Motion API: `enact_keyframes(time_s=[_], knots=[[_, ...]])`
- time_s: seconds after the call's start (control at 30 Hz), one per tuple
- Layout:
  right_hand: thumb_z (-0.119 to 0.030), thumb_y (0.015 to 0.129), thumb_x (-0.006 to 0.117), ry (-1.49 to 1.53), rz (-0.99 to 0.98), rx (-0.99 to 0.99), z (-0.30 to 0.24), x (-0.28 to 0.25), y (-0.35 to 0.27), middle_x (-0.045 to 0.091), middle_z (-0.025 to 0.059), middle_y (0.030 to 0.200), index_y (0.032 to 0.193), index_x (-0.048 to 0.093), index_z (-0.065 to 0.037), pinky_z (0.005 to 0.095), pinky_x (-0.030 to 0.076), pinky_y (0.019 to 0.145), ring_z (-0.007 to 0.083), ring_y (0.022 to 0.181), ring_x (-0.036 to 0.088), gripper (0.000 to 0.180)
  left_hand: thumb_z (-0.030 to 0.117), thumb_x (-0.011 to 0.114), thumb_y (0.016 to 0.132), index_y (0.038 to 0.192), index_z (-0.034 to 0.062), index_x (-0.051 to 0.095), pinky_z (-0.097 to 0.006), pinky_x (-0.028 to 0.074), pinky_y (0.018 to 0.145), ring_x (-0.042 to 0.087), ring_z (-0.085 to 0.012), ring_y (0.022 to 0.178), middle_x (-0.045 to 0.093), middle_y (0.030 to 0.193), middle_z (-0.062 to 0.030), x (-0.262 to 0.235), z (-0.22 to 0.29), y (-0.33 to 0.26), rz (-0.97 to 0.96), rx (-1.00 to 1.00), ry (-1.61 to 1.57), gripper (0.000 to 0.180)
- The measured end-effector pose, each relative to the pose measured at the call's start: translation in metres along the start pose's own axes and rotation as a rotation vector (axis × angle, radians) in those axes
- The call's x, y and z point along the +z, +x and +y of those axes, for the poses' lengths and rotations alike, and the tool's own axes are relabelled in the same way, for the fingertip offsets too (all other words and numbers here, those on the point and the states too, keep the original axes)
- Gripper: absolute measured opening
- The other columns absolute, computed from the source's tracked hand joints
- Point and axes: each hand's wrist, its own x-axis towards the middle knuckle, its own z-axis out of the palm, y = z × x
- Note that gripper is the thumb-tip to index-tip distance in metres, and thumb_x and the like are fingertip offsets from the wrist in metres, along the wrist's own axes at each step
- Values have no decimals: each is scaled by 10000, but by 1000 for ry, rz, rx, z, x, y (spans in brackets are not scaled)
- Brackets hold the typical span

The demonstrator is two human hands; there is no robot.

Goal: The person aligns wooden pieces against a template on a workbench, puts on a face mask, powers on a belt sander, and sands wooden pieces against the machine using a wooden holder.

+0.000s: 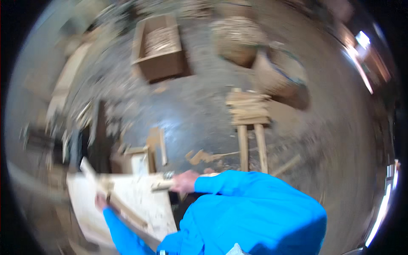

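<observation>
L hand (101, 202) grips a long brown wood strip (127, 214), axis running lower right across the pale flat board (140, 199); R hand (183, 182) clenched on a short wooden handle (161, 185), frame centre-low.

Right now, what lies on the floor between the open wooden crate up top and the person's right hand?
In the head view, between the wooden crate and the right hand lie bare grey floor and small wood offcuts.

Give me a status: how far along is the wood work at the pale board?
Done: hard to tell, the view is blurred. In hand: left hand grips a wooden strip on the pale board; right hand holds a small wooden piece. Left: loose wood pieces lie unused on the floor.
</observation>
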Motion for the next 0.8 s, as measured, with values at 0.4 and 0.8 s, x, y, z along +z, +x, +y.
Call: enact_keyframes(time_s=[0.4, 0.8], knots=[[-515, 966, 642, -211, 204, -142, -11, 12, -2, 704, 281, 844, 1004, 602, -49, 590, 537, 704, 491, 808, 692, 469, 272, 785, 892, 1110, 5, 769, -346, 609, 731, 759, -205, 759, 784, 926, -154, 11, 54, 22, 344, 68, 372, 345], [-510, 971, 643, -241, 183, -126, -10, 5, -1, 699, 261, 823, 964, 582, -41, 571, 537, 666, 466, 768, 699, 474, 256, 800, 893, 1124, 44, 778, -312, 577, 675, 705, -152, 697, 774, 888, -91, 31, 60, 33, 325, 11, 279, 314]])
